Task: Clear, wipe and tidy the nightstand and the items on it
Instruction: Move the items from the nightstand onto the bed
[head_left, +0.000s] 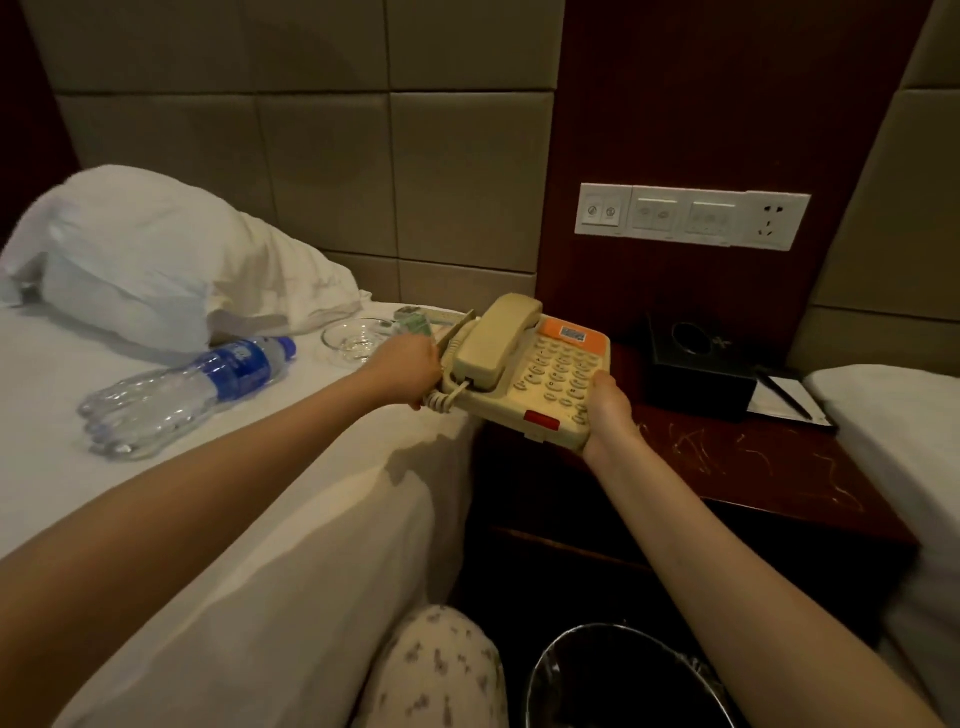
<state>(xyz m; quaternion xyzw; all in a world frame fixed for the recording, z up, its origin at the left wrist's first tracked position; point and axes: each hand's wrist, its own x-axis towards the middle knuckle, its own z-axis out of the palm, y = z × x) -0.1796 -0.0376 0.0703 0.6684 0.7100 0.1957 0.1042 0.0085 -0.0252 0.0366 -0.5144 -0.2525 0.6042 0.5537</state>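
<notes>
A beige corded telephone (530, 371) with its handset on the cradle is held between both hands, tilted, over the gap between the bed and the dark wooden nightstand (753, 462). My left hand (410, 371) grips its left side by the coiled cord. Its near right corner sits in my right hand (608, 410). A black tissue box (696, 371) and a notepad with a pen (789, 400) stand on the nightstand's back half. The nightstand top shows pale scratch marks.
On the white bed (260, 519) at left lie a plastic water bottle (187, 395), a glass ashtray (356, 340), a remote control (431, 314) and a pillow (156, 260). A black bin (618, 680) stands below. A switch panel (691, 215) is on the wall. Another bed's edge (893, 415) is at right.
</notes>
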